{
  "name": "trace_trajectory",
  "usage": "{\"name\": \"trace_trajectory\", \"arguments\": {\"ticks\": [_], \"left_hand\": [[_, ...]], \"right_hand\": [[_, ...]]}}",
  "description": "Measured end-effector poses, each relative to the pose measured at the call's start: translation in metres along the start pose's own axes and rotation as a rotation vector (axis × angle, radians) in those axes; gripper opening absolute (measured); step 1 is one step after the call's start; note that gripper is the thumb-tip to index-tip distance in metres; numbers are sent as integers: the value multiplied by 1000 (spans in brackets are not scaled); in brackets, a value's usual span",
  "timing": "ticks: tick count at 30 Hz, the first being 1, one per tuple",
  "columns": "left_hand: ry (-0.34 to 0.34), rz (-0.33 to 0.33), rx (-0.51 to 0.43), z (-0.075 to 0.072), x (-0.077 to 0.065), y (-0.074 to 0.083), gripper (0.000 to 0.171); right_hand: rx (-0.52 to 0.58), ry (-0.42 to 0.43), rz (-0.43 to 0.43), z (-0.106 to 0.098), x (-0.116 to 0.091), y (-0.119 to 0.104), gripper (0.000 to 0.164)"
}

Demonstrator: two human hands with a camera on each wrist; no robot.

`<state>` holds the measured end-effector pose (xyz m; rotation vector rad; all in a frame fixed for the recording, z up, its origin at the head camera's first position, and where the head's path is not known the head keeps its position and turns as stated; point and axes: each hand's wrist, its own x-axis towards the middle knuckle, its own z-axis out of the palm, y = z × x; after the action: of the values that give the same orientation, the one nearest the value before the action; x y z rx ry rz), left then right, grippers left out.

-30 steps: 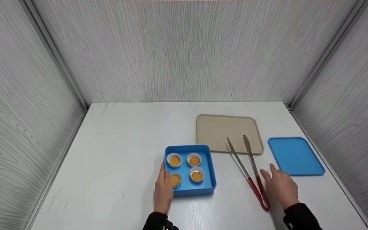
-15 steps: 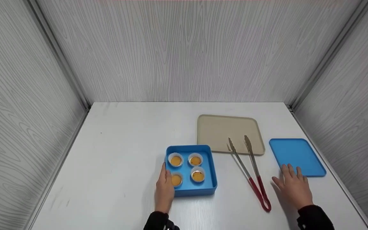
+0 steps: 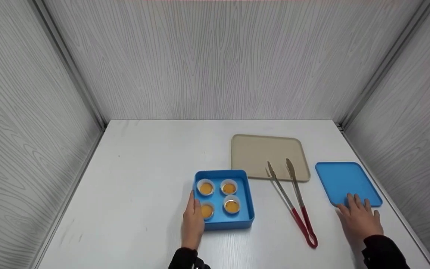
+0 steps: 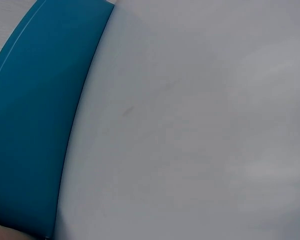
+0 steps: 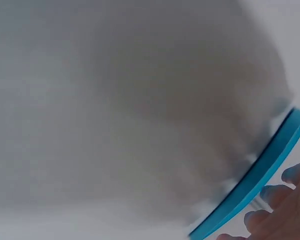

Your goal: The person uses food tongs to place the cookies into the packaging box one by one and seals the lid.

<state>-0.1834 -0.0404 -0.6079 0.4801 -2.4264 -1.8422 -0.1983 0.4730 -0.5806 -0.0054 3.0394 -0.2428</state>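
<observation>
A square blue box [image 3: 225, 226] sits mid-table, holding several small white cups with orange-yellow contents, such as one cup [image 3: 231, 205]. My left hand [image 3: 192, 226] grips its left wall near the front corner, thumb by the rim. In the left wrist view the box's side [image 4: 35, 120] fills the left edge, with a bit of the hand below. At the right lies a flat blue lid or tray [image 3: 345, 181]. Over its front edge my right hand [image 3: 362, 220] reaches with fingers spread. The right wrist view has the fingers [image 5: 272, 195] beside the blue edge [image 5: 255, 180].
A beige tray [image 3: 267, 149] lies behind and right of the box. Tongs [image 3: 302, 220] with red handles rest spread apart, tips on the tray, between the box and my right hand. Grey wood-grain walls [image 3: 215, 59] enclose the white table [image 3: 144, 168] at the back and sides.
My right hand has moved right from beside the tongs to the front edge of the flat blue piece. My left hand and the box stay where they were.
</observation>
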Motion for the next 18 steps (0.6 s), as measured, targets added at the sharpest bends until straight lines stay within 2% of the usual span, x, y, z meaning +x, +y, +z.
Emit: {"name": "trace_trajectory", "arguments": {"ticks": [3, 5, 9, 15, 18], "left_hand": [[-4, 3, 1, 0, 0, 0, 57], [-6, 11, -12, 0, 0, -1, 57], [-7, 24, -20, -1, 0, -3, 55], [-4, 26, 1, -2, -1, -3, 56], [-2, 19, 8, -2, -1, -2, 56]], "right_hand": [[-21, 26, -6, 4, -1, 10, 62], [11, 49, 14, 6, -1, 13, 59], [-9, 104, -6, 8, -1, 17, 44], [-13, 93, 64, 5, -2, 17, 41], [-28, 146, 79, 6, -4, 17, 36]]}}
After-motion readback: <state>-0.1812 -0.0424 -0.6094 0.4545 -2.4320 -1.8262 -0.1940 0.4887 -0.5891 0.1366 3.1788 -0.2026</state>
